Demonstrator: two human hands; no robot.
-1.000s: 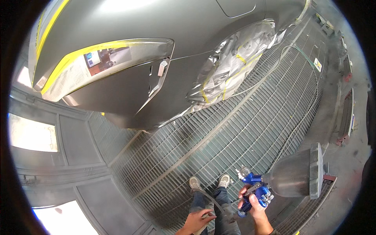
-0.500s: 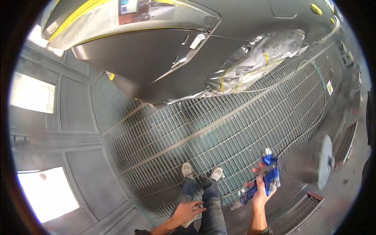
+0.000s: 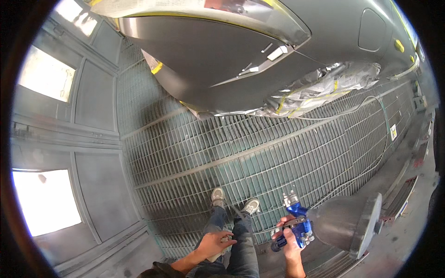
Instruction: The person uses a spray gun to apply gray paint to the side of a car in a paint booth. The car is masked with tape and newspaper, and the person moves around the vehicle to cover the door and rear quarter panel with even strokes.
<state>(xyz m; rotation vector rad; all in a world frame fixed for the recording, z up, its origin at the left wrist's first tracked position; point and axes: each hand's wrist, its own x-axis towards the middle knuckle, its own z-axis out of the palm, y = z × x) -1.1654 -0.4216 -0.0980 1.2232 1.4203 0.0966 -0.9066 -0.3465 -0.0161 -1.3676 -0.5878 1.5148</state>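
Observation:
My right hand (image 3: pixel 290 238) is wrapped round the handle of a blue paint spray gun (image 3: pixel 301 226), its nozzle pointing away from me, up the view. A large grey, translucent paint cup (image 3: pixel 337 221) with a lid sticks out from the gun to the right. In front of my thighs, my left hand (image 3: pixel 214 244) is closed, with curled fingers, on a pale cloth-like piece (image 3: pixel 214 257) that mostly hides under the palm. Ahead stands a dark grey car body (image 3: pixel 218 51), apart from both hands and the gun.
Masking sheet with yellow tape (image 3: pixel 320 90) covers the car's wheel area. A hose (image 3: pixel 357 107) runs over the slatted metal grating (image 3: pixel 259 160). Grey panelled doors with bright windows (image 3: pixel 46 199) line the left. My shoes (image 3: pixel 251 205) stand on the grating.
My right hand and the spray gun have moved left and slightly down in view, and the cup has tilted lower. The left hand stays low, closed. The car sits farther right in view.

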